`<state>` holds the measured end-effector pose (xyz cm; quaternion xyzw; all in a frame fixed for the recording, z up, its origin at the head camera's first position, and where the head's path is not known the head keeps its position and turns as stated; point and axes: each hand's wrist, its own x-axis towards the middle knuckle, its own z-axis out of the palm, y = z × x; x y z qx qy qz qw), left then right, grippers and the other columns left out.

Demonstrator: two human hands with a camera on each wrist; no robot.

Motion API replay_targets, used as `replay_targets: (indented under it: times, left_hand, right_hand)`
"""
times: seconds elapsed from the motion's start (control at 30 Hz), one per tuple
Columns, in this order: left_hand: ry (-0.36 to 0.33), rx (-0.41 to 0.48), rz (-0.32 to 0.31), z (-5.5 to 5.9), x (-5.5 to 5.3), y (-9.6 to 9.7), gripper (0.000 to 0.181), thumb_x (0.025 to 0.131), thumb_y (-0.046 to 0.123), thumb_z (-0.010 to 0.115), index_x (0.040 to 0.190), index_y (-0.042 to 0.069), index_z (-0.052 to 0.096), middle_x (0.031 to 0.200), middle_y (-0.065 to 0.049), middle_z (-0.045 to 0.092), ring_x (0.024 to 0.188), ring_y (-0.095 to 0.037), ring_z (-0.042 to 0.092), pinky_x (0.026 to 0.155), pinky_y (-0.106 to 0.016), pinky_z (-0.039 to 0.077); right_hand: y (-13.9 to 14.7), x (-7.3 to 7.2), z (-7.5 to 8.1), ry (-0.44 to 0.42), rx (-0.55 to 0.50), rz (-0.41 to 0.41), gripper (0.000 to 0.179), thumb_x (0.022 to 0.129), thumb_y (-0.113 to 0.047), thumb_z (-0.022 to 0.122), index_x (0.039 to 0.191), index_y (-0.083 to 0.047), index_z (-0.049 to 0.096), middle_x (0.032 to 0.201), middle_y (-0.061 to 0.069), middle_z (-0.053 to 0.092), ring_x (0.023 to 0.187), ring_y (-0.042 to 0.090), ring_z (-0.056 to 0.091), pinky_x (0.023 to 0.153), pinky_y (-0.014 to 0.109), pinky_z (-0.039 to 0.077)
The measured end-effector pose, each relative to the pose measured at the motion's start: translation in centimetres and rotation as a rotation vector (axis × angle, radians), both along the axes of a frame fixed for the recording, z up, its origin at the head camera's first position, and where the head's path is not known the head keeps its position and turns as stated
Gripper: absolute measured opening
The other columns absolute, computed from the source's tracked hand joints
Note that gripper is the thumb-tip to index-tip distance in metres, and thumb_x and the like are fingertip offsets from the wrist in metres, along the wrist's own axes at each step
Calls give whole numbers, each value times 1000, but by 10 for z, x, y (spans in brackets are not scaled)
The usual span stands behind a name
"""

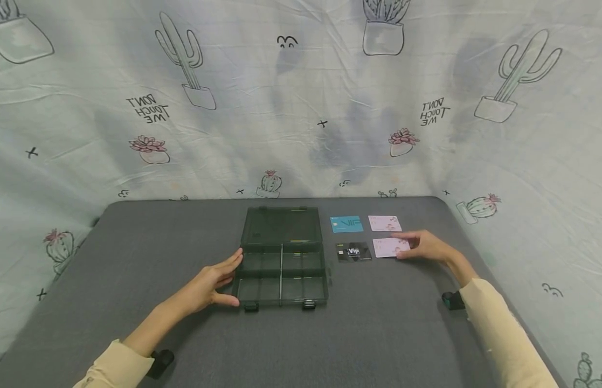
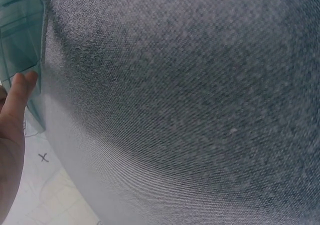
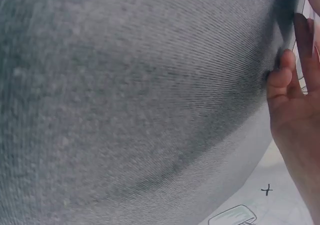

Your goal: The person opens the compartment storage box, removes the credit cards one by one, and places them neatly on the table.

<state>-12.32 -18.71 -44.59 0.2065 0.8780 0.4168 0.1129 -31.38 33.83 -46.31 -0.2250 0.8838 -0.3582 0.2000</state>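
A dark see-through plastic box (image 1: 281, 275) lies with its lid (image 1: 282, 225) folded back, and thin dividers split its tray into several compartments. At the box's left side rests my left hand (image 1: 208, 283), fingers stretched along the wall and thumb by the front corner. My right hand (image 1: 427, 249) pinches a pink card (image 1: 389, 248) by its right end, index finger at the far edge and thumb at the near edge. In the right wrist view the fingers (image 3: 280, 80) show, with the card mostly out of frame.
A blue VIP card (image 1: 346, 224) and a black Vip card (image 1: 354, 251) lie right of the box. Another pink card (image 1: 385, 223) lies behind the pinched one. The grey table (image 1: 301, 345) ends at a cactus-print cloth (image 1: 301, 97).
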Motion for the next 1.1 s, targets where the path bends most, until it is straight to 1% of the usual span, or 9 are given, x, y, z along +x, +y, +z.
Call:
replay_targets:
  times: [0.13,0.27,0.33,0.4,0.5,0.57,0.7,0.93,1.1]
  left_hand:
    - [21,-5,-4,0,1,-1,99,73,16,80,145,-15,20,155,-28,8,134,-45,28,100,-41,45]
    - [26,-10,-3,1,0,-2,99,73,16,80,145,-15,20,155,-27,8,133,-45,30,99,-41,46]
    - [24,-12,-8,0,0,-2,99,73,16,80,145,-15,19,155,-28,7,133,-45,30,99,-42,46]
    - [20,-14,-12,0,-1,-2,99,74,16,80,145,-15,19,155,-27,7,134,-44,30,99,-41,46]
    - [17,-14,-16,-1,-2,-3,99,73,17,80,145,-14,19,155,-26,7,134,-44,29,100,-41,46]
    - [12,-14,-14,-1,-2,-3,100,73,17,81,145,-14,19,155,-27,7,134,-44,30,100,-41,45]
    - [4,-14,-7,0,-2,-2,100,73,14,81,145,-15,18,155,-27,6,133,-45,32,100,-41,45]
    - [1,-14,-1,0,0,-1,100,72,13,81,146,-14,19,155,-27,7,132,-45,33,100,-40,45]
    - [-6,-15,4,-2,-1,-1,100,72,12,81,146,-13,18,156,-26,6,133,-43,33,100,-39,45]
  right_hand:
    - [-1,-5,-1,12,21,15,57,76,-21,82,125,-1,60,116,20,56,91,21,48,77,25,43]
    - [-3,-7,-1,39,57,-4,55,73,-23,85,119,-1,64,114,19,56,94,25,46,78,30,41]
    - [-2,-6,-2,52,68,-13,55,73,-24,85,119,-1,66,119,22,55,100,29,47,83,36,43]
    - [-1,-5,-4,69,61,-18,56,73,-24,85,120,-1,66,124,25,54,108,36,48,91,46,43]
    - [1,-3,-7,90,33,-17,56,73,-23,85,121,0,66,128,28,52,119,44,45,101,60,37]
    - [2,-2,-8,102,16,-17,56,73,-22,84,121,0,65,128,28,52,122,46,43,103,64,33]
    - [4,0,-10,125,10,-18,56,73,-23,85,121,0,65,127,28,54,121,47,44,103,64,34]
    - [7,-1,-11,171,11,-9,54,71,-20,86,118,0,68,121,23,59,114,39,51,97,52,42]
    - [7,0,-12,200,19,-17,54,70,-21,87,117,0,68,120,25,56,114,42,49,98,57,39]
